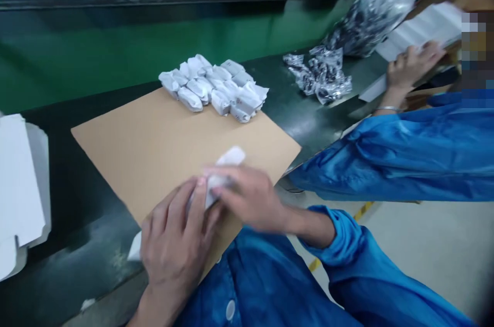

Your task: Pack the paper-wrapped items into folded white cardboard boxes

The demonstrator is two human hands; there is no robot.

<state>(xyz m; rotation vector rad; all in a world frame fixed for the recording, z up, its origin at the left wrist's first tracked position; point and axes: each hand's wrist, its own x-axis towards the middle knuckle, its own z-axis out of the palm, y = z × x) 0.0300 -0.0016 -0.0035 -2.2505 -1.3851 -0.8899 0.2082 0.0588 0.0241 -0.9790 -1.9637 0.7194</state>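
Fingers [196, 207] clasp white wrapping [232, 155], any contents hidden.

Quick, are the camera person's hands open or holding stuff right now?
Left hand: curled closed, holding white paper.
Right hand: fingers closed on that same paper, a bit blurred.

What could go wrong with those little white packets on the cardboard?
The white packets cover the far corner of the cardboard, so a bump might knock some off. The cardboard seems to stick out past the near edge of the table, so a hard push from the left hand might tip it.
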